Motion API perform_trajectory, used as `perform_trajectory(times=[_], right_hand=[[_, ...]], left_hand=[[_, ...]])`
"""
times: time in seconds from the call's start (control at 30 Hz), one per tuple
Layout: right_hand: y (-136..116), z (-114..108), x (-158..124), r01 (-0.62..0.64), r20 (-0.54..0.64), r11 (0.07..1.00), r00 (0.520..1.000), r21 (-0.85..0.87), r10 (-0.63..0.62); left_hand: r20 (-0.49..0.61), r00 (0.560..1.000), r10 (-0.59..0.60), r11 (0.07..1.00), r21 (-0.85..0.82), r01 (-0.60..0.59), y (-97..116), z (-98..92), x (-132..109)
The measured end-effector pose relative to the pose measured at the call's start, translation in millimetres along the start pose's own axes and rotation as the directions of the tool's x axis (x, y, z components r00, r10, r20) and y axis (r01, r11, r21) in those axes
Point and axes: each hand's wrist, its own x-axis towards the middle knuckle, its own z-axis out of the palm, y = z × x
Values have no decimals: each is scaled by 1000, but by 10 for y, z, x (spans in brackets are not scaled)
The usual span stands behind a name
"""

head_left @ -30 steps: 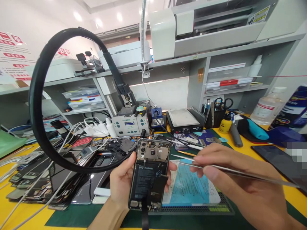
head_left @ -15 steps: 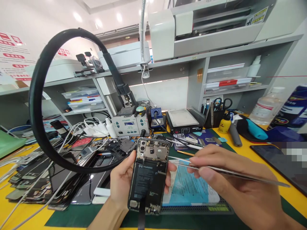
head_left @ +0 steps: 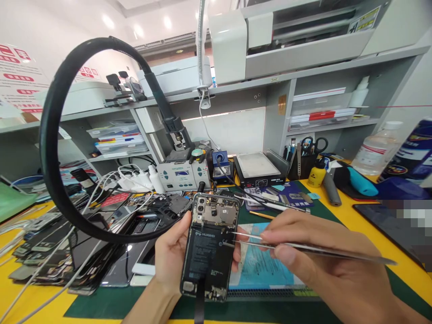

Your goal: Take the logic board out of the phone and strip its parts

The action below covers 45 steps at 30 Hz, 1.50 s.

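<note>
An opened smartphone (head_left: 202,263) stands tilted up in my left hand (head_left: 170,252), its back cover off. Its black battery marked HUAWEI, metal shield plates and two camera lenses show. The thumb of that hand lies along the phone's left edge and fingertips wrap round the right edge. From the phone's lower end a dark flat strip (head_left: 200,301) hangs down. My right hand (head_left: 324,252) pinches metal tweezers (head_left: 303,248). Their two tips are apart, over the right side of the battery near its upper end; whether they touch it I cannot tell.
Behind the phone lies a blue-and-white pad (head_left: 266,265) on a green mat (head_left: 108,306). Stacked phones and parts (head_left: 60,252) fill the left, under a thick black hose loop (head_left: 50,148). A rework station (head_left: 178,175), hot plate (head_left: 258,166) and yellow bottle (head_left: 316,174) stand behind.
The tweezers have moved slightly left and down, from the phone's right edge by the metal plate to over the battery's upper right. The phone and my left hand stay nearly still.
</note>
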Motion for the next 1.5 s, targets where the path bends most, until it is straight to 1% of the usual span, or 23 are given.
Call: perform_trajectory(times=[0.23,0.37,0.43,0.5,0.63,0.73,0.83,0.97,1.1,1.17,1.3,1.43,1.5], right_hand=[[-9,9,5,29,9,1000,1000,-10,-29],[-12,-7,-11,32,13,999,999,-17,-31],[-6,-10,-18,33,24,999,999,-23,-32],[-1,-6,-22,35,27,999,999,-24,-34],[-3,12,-13,57,31,998,998,-26,-56],[-8,12,0,58,44,997,997,-43,-56],[-7,1,-2,56,48,997,997,-53,-54],[-4,-7,-14,58,47,996,997,-64,-55],[-5,-7,-14,62,33,995,998,-76,-59],[-7,-11,-16,65,31,995,998,-80,-63],[-3,-23,-22,58,27,995,998,-81,-56],[16,-23,-20,36,-17,994,999,-101,-38],[26,-18,-24,29,-40,992,999,-121,-34]], left_hand=[[-38,999,-21,1000,4,21,-4,11,-1],[-52,998,-32,997,67,36,13,23,-12],[-44,998,-38,996,74,41,15,18,-14],[-28,999,-25,999,44,26,6,4,-11],[-19,999,28,999,-30,-29,-31,-30,7],[19,998,62,995,-84,-60,-53,-45,17],[55,995,78,994,-86,-73,-56,-47,17],[46,997,61,996,-64,-58,-47,-51,10],[-36,998,49,999,-13,-50,-47,-52,-6],[-59,997,48,999,6,-48,-47,-44,-15],[-28,999,46,999,3,-46,-37,-26,-19],[1,1000,11,1000,2,-11,-24,-22,-10],[6,1000,15,1000,-12,-15,-21,-19,-6]])
